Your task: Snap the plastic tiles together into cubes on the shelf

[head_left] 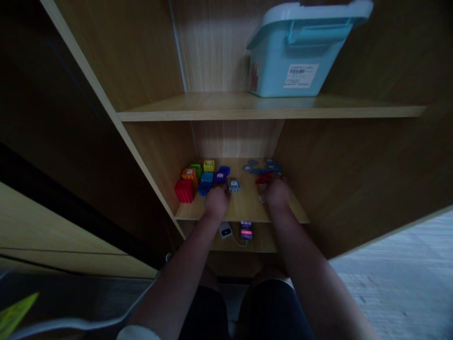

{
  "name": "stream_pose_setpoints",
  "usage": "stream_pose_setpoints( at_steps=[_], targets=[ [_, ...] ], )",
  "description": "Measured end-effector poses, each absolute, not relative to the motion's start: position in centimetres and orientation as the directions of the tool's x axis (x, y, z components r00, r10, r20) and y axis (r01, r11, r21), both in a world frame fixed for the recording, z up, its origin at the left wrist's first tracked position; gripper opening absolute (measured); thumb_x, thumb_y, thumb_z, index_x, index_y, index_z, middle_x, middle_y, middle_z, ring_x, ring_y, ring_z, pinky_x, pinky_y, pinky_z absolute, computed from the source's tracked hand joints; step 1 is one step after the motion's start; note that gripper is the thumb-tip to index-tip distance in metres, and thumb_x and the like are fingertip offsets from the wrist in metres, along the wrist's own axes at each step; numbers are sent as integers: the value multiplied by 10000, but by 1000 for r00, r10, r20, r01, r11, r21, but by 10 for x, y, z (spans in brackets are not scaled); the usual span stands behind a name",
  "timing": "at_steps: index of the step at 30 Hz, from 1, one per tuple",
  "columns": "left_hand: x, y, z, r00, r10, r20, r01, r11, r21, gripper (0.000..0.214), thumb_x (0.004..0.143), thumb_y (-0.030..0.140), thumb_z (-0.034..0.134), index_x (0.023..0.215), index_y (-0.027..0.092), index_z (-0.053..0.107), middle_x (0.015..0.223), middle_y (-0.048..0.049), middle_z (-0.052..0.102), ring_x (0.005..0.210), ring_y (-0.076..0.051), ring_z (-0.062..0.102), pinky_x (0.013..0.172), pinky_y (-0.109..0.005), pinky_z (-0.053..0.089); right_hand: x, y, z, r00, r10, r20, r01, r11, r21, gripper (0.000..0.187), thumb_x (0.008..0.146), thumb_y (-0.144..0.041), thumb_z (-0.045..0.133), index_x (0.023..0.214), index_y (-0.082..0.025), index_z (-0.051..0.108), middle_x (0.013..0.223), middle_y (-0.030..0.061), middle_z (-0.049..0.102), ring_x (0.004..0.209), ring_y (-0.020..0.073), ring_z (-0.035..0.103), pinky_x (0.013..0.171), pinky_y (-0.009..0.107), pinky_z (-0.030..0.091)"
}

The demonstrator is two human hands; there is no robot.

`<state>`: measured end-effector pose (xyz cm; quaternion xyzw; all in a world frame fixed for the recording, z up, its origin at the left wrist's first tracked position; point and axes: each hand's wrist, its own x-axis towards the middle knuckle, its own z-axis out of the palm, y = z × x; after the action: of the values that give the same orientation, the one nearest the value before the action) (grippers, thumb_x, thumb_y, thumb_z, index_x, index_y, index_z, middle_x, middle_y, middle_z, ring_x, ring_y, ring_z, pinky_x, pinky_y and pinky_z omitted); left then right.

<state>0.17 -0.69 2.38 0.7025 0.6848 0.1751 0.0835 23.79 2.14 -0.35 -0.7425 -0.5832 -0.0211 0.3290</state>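
Both my arms reach into the lower shelf point(244, 208) of a wooden cabinet. My left hand point(216, 200) rests with its knuckles toward me, right by a small grey block point(234, 185) and a purple block point(219, 177); its fingers are hidden. My right hand point(278, 193) lies at a red block point(264, 178), its fingers also out of sight. A cluster of coloured ridged blocks stands to the left: red point(184, 191), orange point(190, 174), green point(196, 168), yellow point(208, 165) and blue point(205, 183).
Several loose grey-blue pieces point(260, 166) lie at the shelf's back right. A light blue lidded bin point(299, 52) stands on the upper shelf point(219, 107). A phone point(246, 230) and a small white device point(225, 230) lie below the shelf edge. My knees point(247, 302) are beneath.
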Motion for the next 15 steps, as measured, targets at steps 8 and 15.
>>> stream_pose_setpoints(
  at_steps=[8,15],
  targets=[
    [1,-8,26,24,994,109,928,-63,368,281,1007,344,573,1084,215,810,1101,-128,821,1038,-244,776,894,-289,563,246,23,-4,402,783,475,832,-96,-546,374,860,-160,559,1184,-139,746,1152,207,724,1087,335,665,992,479,510],
    [0,-9,26,23,989,143,919,-77,386,252,983,358,601,1034,222,808,1079,-103,828,1014,-233,776,853,-274,551,236,21,-6,472,798,375,830,-260,-493,370,954,-287,526,1241,-119,690,1241,313,671,1203,466,592,965,658,474]
  ],
)
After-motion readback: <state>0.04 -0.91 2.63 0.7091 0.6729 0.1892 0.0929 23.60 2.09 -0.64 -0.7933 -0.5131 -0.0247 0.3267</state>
